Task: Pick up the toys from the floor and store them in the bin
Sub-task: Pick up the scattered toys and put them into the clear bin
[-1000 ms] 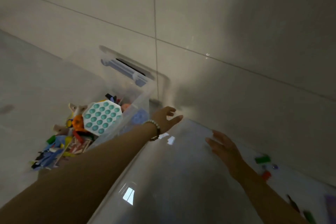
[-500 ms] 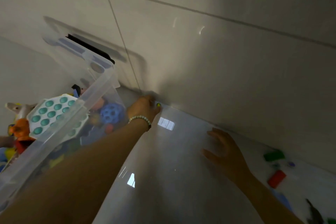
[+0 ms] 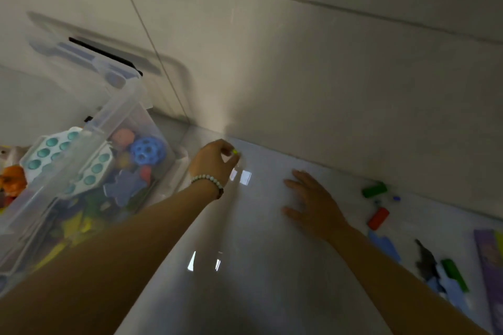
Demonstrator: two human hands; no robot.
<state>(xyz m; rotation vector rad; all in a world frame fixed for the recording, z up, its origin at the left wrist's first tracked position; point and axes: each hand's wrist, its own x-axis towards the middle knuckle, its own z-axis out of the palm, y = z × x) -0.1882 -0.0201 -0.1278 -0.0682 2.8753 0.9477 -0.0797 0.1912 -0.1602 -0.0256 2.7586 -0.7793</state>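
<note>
Lowered flat onto floor (image 3: 245, 253) since 0.5 s ago, right hand (image 3: 313, 204), grip apart, left hand (image 3: 215, 160) grip pinched on small yellow toy (image 3: 234, 152) at foot of wall (image 3: 326, 90), near bin (image 3: 114, 114)

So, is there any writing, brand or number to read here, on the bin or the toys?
No text can be read anywhere.
Clear bin: no label shows.
Purple sheet at the right edge: too blurred to tell if it bears print.
Small yellow piece pinched by the left hand: too small to tell.
</note>
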